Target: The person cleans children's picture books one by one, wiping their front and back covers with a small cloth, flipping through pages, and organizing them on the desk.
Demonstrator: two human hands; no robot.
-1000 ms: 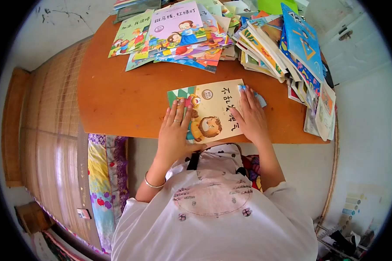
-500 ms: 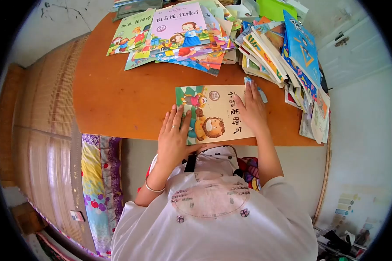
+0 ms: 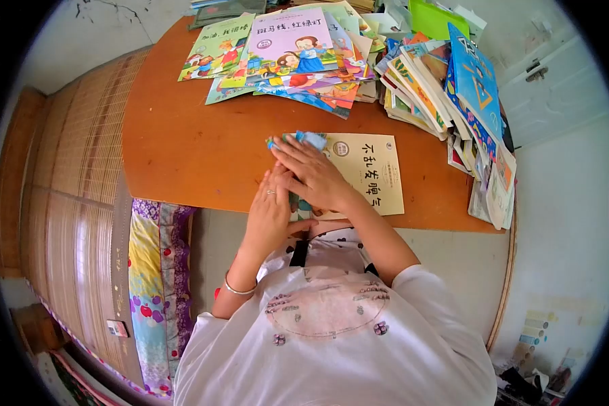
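A picture book with a cream cover and dark Chinese characters lies sideways near the table's front edge. My left hand is flat on the book's left side, fingers stretched out, a ring on one finger. Over that same side, my right hand presses down on a crumpled blue and white cloth, its fingers reaching past the book's left edge. The right hand crosses in front of the left fingertips and hides most of the cover's drawing. Part of the cloth is under the palm, out of sight.
Thin picture books are spread in a pile at the back of the wooden table. A leaning stack of books, with a blue book on it, stands at the right. Behind is a green container.
My right hand has swept left across the book with the cloth, from its right edge to its left side. The left hand stays at the book's left side. The view has shifted slightly.
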